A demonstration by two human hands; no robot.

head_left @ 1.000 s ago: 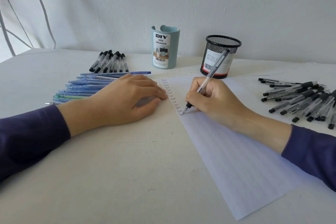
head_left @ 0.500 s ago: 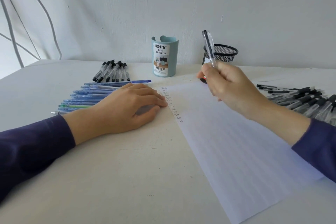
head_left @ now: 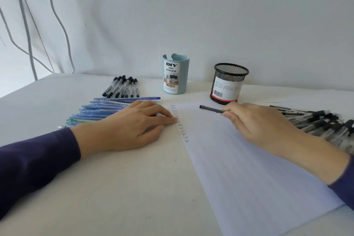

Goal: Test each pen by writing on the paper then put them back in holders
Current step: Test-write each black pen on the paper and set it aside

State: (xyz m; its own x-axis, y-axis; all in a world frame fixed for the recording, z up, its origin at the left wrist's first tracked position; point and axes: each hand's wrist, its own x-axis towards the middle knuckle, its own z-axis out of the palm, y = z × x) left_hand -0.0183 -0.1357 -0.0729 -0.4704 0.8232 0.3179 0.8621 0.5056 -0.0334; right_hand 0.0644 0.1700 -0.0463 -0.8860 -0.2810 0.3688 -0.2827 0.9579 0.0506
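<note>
My right hand (head_left: 256, 122) grips a black pen (head_left: 210, 109) that points left, roughly level, just above the lined paper (head_left: 258, 178) and in front of the black mesh holder (head_left: 229, 83). My left hand (head_left: 130, 126) lies flat on the table, its fingertips touching the paper's left edge beside a column of small written words (head_left: 179, 122). A light blue holder (head_left: 175, 73) labelled desk organizer stands at the back, left of the mesh one. Nothing shows above the rim of either holder.
Several blue pens (head_left: 101, 110) lie in a row behind my left hand. Several black-capped pens (head_left: 122, 86) rest further back. A heap of black pens (head_left: 321, 122) lies at the right. A white wall stands close behind the white table (head_left: 118, 188).
My right hand stopped writing, lifted the pen upright near the mesh holder, then lowered it and turned it level, pointing left. My left hand stayed still. The view tilted up.
</note>
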